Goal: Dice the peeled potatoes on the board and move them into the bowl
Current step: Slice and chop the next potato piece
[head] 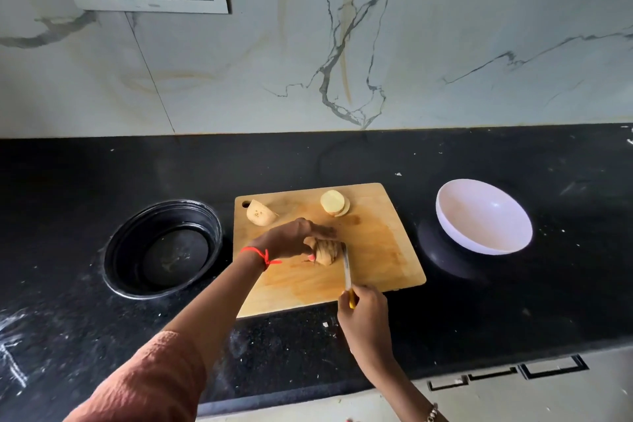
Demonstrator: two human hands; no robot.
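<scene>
Slicing is the step in hand; left hand (291, 240) fingers press the pale peeled potato piece (324, 252) mid wooden cutting board (376, 250); right hand (364, 315) fingers grip the yellow-handled knife (347, 271); best tuck fingertips back; the white round bowl (483, 216) waits empty.

L arm: rust sleeve (147, 384), red wrist thread (261, 255); R: bracelet (432, 413).

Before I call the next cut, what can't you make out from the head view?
- Potato under the left hand: fingers hide most of it, so the cuts can't be counted.
- Knife: edge contact too small to judge.
- Black pan: contents too dark to tell.
</scene>
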